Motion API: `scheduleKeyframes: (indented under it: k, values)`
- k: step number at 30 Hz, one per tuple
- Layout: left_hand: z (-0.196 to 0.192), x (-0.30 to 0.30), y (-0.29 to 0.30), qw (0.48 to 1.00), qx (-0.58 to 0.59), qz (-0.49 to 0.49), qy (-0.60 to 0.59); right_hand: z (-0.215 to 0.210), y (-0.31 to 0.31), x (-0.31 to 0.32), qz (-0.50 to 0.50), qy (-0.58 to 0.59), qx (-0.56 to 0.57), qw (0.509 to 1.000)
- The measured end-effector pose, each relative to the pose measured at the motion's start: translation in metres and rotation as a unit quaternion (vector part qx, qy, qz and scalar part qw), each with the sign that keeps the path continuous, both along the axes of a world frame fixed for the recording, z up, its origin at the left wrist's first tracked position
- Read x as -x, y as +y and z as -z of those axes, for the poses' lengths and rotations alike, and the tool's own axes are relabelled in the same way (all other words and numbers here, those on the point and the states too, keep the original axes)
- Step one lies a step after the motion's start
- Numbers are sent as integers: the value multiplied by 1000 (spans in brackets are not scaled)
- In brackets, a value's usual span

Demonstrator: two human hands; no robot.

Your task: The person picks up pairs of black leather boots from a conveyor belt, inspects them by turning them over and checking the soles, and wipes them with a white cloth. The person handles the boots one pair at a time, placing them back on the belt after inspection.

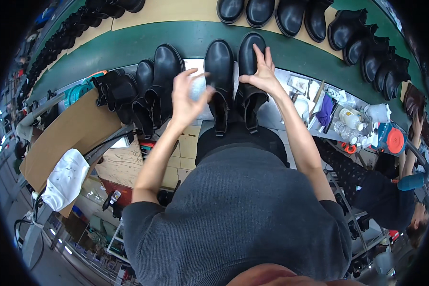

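Note:
Two black ankle boots stand side by side in front of me, toes pointing away. My right hand [263, 76] lies against the right boot [250, 50], thumb and fingers spread across its upper. Just left of the other boot [219, 62], my left hand [188, 97] is raised with thumb and fingers apart; its fingertips are slightly blurred. I cannot tell whether they touch that boot. A third black boot [168, 62] stands left of my left hand, beside another boot [145, 76] and several more dark boots.
Black boots [290, 18] line the pale conveyor belt [171, 15] beyond the green ledge [195, 35]. Clear bottles [345, 131], a purple cloth [324, 110] and a red-lidded container [394, 140] crowd the right. Bent cardboard [76, 136] stands left. A co-worker [386, 195] handles a brown boot [414, 101] at far right.

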State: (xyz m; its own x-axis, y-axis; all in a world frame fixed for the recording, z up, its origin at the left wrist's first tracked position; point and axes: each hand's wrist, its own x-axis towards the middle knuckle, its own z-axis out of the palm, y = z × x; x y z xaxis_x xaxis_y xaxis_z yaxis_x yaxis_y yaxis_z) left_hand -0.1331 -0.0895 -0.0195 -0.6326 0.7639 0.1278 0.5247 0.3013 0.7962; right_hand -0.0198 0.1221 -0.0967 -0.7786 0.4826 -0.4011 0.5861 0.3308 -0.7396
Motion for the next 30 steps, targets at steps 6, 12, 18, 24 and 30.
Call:
scheduleKeyframes:
  k: [6,12,18,24,30]
  values:
    - [105,-23,-26,748,50,-257,-609,20,-19,-19,292,-18,269,918]
    - [47,-6,1,828,-6,-123,-547,10,0,-55,283,98,612,732]
    - [-19,-10,28,898,15,-64,-436,-26,10,-54,295,59,680,669]
    - [-13,-2,36,800,2,-91,-593,-49,14,-55,319,123,530,776]
    - [94,-10,55,535,-195,-41,-821,-65,16,-47,257,220,322,884]
